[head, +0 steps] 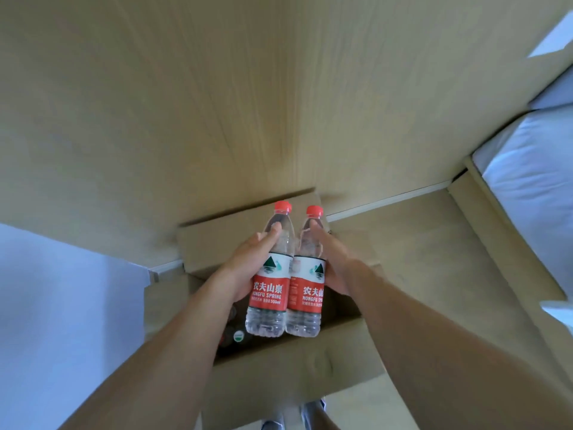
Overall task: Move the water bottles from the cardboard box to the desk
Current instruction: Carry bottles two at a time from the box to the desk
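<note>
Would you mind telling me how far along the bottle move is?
Nothing shows as delivered; the desk is not in view. In hand: the left hand and right hand each hold a bottle above the open box. Left: more bottle tops show inside it.

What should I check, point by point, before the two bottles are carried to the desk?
1. Left hand grips the left bottle: ok, fingers curl round its upper body.
2. Right hand holds the right bottle: ok, though its hold shows less clearly.
3. Red caps on both bottles: ok.
4. Bottles lifted clear of the cardboard box: ok, they hang above its opening.
5. More bottles left in the box: ok, some tops show in the dark inside.
6. Free place on the desk: cannot tell, the desk is not clearly in view.
</note>
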The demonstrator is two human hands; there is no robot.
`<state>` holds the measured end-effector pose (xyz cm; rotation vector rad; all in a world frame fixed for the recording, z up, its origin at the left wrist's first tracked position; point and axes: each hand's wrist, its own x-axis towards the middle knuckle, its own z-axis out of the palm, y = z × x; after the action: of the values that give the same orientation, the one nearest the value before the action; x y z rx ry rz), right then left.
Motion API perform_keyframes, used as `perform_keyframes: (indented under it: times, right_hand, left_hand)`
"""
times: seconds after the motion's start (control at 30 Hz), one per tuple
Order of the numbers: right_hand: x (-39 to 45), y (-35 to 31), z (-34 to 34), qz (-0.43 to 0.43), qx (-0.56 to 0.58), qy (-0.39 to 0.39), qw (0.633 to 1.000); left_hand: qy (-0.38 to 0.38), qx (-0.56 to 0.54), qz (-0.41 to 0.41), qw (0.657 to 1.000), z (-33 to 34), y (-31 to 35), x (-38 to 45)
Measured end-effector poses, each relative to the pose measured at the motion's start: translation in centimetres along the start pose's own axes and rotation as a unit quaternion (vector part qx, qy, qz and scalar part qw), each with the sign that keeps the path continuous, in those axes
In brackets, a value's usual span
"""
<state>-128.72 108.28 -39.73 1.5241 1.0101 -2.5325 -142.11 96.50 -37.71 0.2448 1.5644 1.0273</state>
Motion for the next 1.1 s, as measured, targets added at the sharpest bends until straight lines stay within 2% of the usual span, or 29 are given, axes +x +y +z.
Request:
perform_keyframes:
  times: [0.17,0.27,0.37,0.63,0.87,1.1]
  right_hand:
    - [-4.2,-1.2,-0.8,0.012,-0.025,-0.033,0.999]
    - [-6.5,-1.5,-0.9,0.009,-0.013,-0.006,1.0]
    - [-8.8,-1.3,-1.0,-0.008,-0.011,0.038,0.999]
    - [-16.4,0.2,-2.7,-0.056,0.06,0.077,0.994]
    - [-25.5,3.7,-7.4,-0.116,0.166,0.145,0.968]
    - [-36.6,10.2,-13.9,-0.184,0.223,0.181,0.94]
  left_hand:
    - [-0.033,-0.006,-0.062,0.998,1.5,2.4,-2.2]
    - [-0.092,0.001,-0.086,0.992,2.1,3.7,-4.2]
    - [-0.122,0.037,-0.067,0.989,2.6,4.6,-5.8]
    - [-0.189,0.1,-0.011,0.977,6.3,6.7,-9.4]
    - [-0.272,0.157,0.013,0.949,14.5,7.3,-12.5]
    - [-0.379,0.24,-0.001,0.894,26.1,5.3,-17.8]
